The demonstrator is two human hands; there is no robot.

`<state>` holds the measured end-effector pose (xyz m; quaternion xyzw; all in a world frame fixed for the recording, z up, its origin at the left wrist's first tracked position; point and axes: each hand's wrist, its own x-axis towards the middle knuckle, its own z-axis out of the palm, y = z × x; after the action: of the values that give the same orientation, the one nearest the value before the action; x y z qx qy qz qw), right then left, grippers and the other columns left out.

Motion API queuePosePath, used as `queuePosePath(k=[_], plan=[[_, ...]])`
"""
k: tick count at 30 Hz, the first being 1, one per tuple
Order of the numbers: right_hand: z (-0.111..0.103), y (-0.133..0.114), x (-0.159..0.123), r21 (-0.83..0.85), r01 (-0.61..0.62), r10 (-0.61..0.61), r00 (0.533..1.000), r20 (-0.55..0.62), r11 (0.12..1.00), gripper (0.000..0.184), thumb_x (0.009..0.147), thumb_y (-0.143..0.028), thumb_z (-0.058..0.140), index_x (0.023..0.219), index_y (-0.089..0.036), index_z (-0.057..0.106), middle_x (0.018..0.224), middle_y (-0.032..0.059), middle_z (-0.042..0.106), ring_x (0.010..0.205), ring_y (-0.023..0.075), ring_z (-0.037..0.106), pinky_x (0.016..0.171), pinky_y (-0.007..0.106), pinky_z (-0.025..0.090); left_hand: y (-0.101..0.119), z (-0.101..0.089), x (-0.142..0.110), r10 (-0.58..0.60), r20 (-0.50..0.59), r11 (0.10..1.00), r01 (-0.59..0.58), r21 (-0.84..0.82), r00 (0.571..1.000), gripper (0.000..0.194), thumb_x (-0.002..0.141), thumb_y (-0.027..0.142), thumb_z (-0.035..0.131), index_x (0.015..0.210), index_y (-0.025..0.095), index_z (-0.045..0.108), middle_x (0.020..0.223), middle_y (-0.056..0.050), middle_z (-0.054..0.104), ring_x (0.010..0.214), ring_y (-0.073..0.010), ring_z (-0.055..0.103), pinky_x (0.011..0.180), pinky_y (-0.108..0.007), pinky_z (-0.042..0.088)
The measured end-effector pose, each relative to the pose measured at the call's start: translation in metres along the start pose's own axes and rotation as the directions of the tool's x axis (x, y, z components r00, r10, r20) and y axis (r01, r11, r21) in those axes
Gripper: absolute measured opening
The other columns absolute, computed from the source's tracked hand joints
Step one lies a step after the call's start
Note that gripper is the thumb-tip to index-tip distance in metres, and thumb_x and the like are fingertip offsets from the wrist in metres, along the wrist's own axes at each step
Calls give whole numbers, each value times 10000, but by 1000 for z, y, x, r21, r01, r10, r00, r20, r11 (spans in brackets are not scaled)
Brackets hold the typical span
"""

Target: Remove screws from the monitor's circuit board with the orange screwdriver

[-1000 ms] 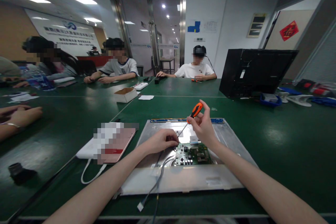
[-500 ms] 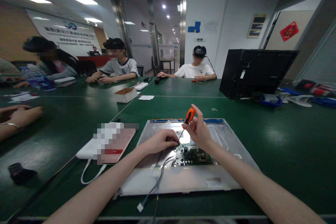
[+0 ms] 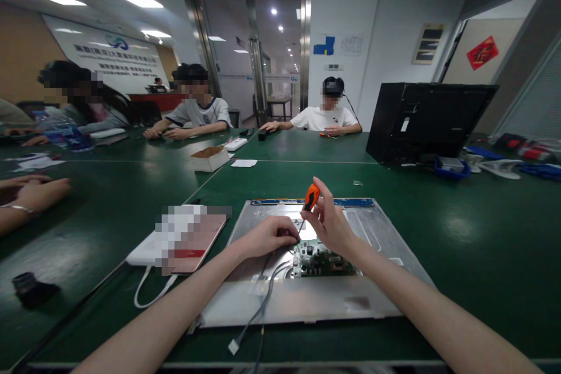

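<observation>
In the head view, an orange and black screwdriver (image 3: 311, 197) is gripped by the handle in my right hand (image 3: 336, 228), its shaft slanting down to the left. The tip meets the upper left corner of a green circuit board (image 3: 324, 263). My left hand (image 3: 272, 236) is closed at that same corner, fingertips pinched beside the tip; what they hold, if anything, is hidden. Beneath both hands lies a flat silver metal panel (image 3: 324, 299) bearing the board. Grey cables (image 3: 268, 295) run from the board's left side over the panel's front edge, ending in a white connector (image 3: 234, 346).
Left of the panel are a white power bank (image 3: 144, 248) with a cable and a pink phone-like slab (image 3: 204, 245). Further off stand a small open box (image 3: 210, 159) and a black monitor (image 3: 429, 120). Several people sit around the green table (image 3: 473, 245); a co-worker's hands (image 3: 39, 196) rest at left.
My right hand and the screwdriver have shifted slightly left, and the handle now stands a little more upright. My left hand stays at the board's corner.
</observation>
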<state>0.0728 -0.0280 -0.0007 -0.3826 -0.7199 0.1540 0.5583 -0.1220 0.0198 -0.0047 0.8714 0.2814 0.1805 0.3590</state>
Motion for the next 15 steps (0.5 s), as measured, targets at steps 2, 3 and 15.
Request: queuePosePath(k=[2, 3, 15], plan=[[0, 1, -1, 0, 4, -4, 1000, 6, 1000, 560, 918, -350, 581, 1441, -255, 405, 645, -32, 560, 490, 146, 463, 521, 257, 324, 0, 0, 0, 6, 1, 1000, -6, -4, 1000, 64, 849, 207, 674, 839, 182, 731, 806, -9, 702, 762, -154, 611, 754, -255, 475], [0, 1, -1, -1, 7, -7, 1000, 11, 1000, 561, 921, -349, 577, 1444, -256, 397, 649, -30, 563, 497, 150, 466, 527, 260, 329, 0, 0, 0, 12, 0, 1000, -12, -8, 1000, 62, 847, 191, 671, 837, 179, 730, 803, -9, 703, 761, -154, 613, 757, -255, 475], [1, 5, -1, -118, 161, -158, 987, 39, 980, 597, 978, -337, 515, 1509, -224, 265, 697, -20, 573, 503, 136, 486, 501, 236, 339, -2, -2, 1, 47, 16, 999, -47, -19, 999, 71, 840, 155, 666, 829, 167, 735, 821, -18, 712, 788, -161, 624, 784, -261, 476]])
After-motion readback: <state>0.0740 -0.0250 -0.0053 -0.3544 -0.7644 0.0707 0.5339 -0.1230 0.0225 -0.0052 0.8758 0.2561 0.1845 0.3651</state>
